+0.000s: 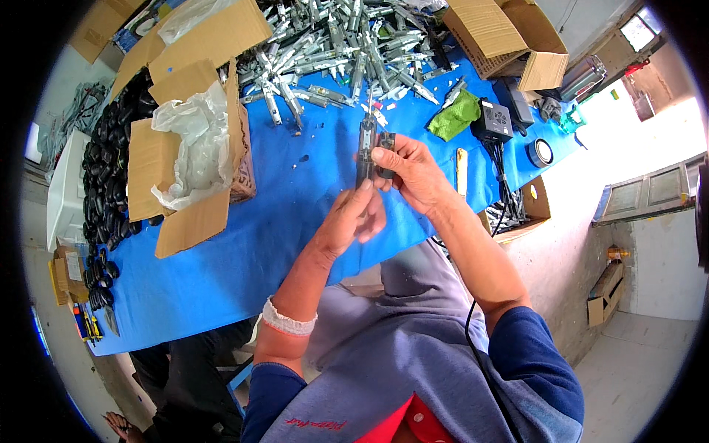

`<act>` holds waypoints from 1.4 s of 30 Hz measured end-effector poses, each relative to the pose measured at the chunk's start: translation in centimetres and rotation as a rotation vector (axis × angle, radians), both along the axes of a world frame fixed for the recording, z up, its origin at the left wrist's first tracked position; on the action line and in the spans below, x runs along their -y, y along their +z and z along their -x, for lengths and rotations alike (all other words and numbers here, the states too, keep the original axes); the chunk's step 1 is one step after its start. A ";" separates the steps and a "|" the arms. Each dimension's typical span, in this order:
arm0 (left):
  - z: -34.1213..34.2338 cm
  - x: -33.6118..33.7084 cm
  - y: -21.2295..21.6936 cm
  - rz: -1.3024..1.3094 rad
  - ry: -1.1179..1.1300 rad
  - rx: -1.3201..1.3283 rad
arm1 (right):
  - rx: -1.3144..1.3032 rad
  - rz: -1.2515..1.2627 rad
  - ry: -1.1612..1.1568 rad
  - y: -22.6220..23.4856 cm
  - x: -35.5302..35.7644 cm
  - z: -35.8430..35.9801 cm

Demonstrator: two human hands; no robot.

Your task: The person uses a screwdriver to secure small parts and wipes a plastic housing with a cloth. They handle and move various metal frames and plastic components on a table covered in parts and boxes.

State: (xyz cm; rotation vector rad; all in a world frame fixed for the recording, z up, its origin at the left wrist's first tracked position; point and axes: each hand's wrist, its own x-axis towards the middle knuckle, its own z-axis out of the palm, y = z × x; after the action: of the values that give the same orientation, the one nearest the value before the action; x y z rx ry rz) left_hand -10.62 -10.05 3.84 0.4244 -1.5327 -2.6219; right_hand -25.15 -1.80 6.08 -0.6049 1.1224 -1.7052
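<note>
My left hand (346, 221) is closed around the lower end of a slim dark grey device (366, 139), held upright with a thin pointed tip at its top. Between the thumb and fingers of my right hand (418, 176) is a short black piece (387, 142), right beside the device. Whether the two parts touch I cannot tell. Beyond my hands spreads a heap of similar grey and clear slim devices (336, 55) on the blue cloth (295, 207).
An open carton (193, 225) lined with plastic stands left, beside many black oval pieces (107, 173). Another open carton (496, 33) is at the far right. Nearer are a green cloth (453, 116), a black box with cables (495, 122) and a tape roll (541, 152).
</note>
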 end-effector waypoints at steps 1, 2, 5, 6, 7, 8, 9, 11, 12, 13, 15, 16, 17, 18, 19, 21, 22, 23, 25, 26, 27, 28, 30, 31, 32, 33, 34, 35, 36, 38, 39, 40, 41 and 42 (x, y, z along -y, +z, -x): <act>0.0 0.0 -0.1 0.001 -0.004 -0.007 | 0.000 -0.001 -0.001 0.0 0.0 0.0; -0.1 0.0 -0.1 -0.003 -0.003 0.004 | -0.001 0.005 0.000 -0.1 0.0 -0.1; -0.1 0.0 -0.2 -0.002 -0.005 0.018 | -0.004 0.017 -0.003 0.0 -0.1 -0.1; -0.1 0.0 -0.2 0.004 -0.009 0.010 | -0.004 0.015 -0.008 0.2 -0.1 -0.2; -0.1 0.0 -0.3 0.010 -0.012 0.002 | -0.005 0.013 -0.012 0.2 -0.1 -0.3; 0.0 0.0 -0.2 0.010 -0.010 0.004 | -0.004 0.015 -0.004 0.2 -0.1 -0.1; 0.0 0.0 0.0 0.008 -0.009 0.006 | -0.002 0.016 0.003 0.2 -0.2 0.0; 0.0 -0.1 0.3 0.011 -0.008 0.013 | 0.000 0.020 0.009 0.1 -0.2 0.0; 0.0 -0.2 0.5 0.018 -0.007 0.017 | -0.002 0.024 0.008 0.0 -0.2 0.0; 0.0 -0.2 0.5 0.024 -0.006 0.021 | -0.004 0.028 0.008 0.0 -0.2 0.0; 0.0 -0.2 0.2 0.026 -0.007 0.014 | -0.001 0.037 0.004 -0.1 -0.2 0.0; 0.0 -0.1 0.1 0.026 -0.008 0.012 | 0.001 0.041 0.002 -0.1 -0.3 0.0; 0.0 -0.1 0.1 0.024 -0.010 0.007 | -0.004 0.044 0.007 -0.2 -0.2 0.0; 0.1 -0.1 0.0 0.021 -0.013 0.003 | -0.010 0.045 0.011 -0.3 -0.2 0.2; 0.1 -0.1 0.0 0.018 -0.016 -0.002 | -0.016 0.047 0.015 -0.4 -0.2 0.2; 0.0 -0.2 0.2 0.021 -0.011 0.002 | 0.004 0.057 0.016 -0.2 -0.3 0.0; 0.0 -0.2 0.3 0.024 -0.009 0.004 | 0.014 0.063 0.016 -0.1 -0.3 0.0; 0.0 -0.2 0.2 0.029 -0.014 0.003 | 0.010 0.063 0.027 -0.1 -0.3 0.0; 0.1 -0.1 0.0 0.046 -0.022 -0.004 | -0.005 0.068 0.048 0.0 -0.4 0.2; 0.1 -0.1 0.0 0.043 -0.019 -0.001 | -0.005 0.060 0.035 0.0 -0.4 0.1; 0.0 -0.1 0.1 0.037 -0.016 0.004 | -0.004 0.050 0.022 0.0 -0.4 0.0; 0.1 -0.1 0.1 0.032 -0.013 0.010 | -0.002 0.039 0.009 0.0 -0.4 -0.1; 0.1 -0.1 0.0 0.030 -0.016 0.003 | -0.002 0.046 0.009 0.3 -0.4 -0.1; 0.1 -0.1 -0.1 0.029 -0.018 0.001 | 0.000 0.050 0.009 0.3 -0.5 -0.2; 0.0 -0.1 -0.2 0.027 -0.023 0.005 | 0.008 0.050 0.010 0.2 -0.5 -0.2; 0.0 -0.1 -0.2 0.024 -0.027 0.007 | 0.013 0.050 0.011 0.0 -0.5 -0.1; 0.0 -0.1 -0.3 0.022 -0.032 0.008 | 0.018 0.049 0.011 -0.1 -0.5 -0.1; 0.0 -0.1 -0.4 0.029 -0.032 0.004 | 0.015 0.049 0.013 -0.1 -0.5 -0.1; 0.0 -0.1 -0.4 0.038 -0.033 -0.003 | 0.010 0.050 0.014 -0.1 -0.5 -0.1; 0.0 -0.1 -0.4 0.048 -0.030 -0.009 | 0.004 0.053 0.016 -0.1 -0.5 0.0; 0.0 -0.1 -0.4 0.049 -0.027 -0.009 | 0.003 0.054 0.017 -0.2 -0.6 0.0; 0.0 -0.1 -0.4 0.050 -0.024 -0.009 | 0.003 0.054 0.018 -0.2 -0.6 0.0; 0.0 -0.1 -0.4 0.050 -0.025 -0.009 | 0.008 0.053 0.013 -0.2 -0.6 0.0; 0.0 -0.1 -0.4 0.051 -0.026 -0.008 | 0.013 0.051 0.007 -0.1 -0.6 -0.1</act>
State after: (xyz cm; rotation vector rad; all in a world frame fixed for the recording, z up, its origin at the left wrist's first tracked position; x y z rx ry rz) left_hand -10.64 -9.96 3.43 0.3923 -1.6090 -2.5941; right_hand -25.05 -1.22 5.99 -0.6280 1.0695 -1.7337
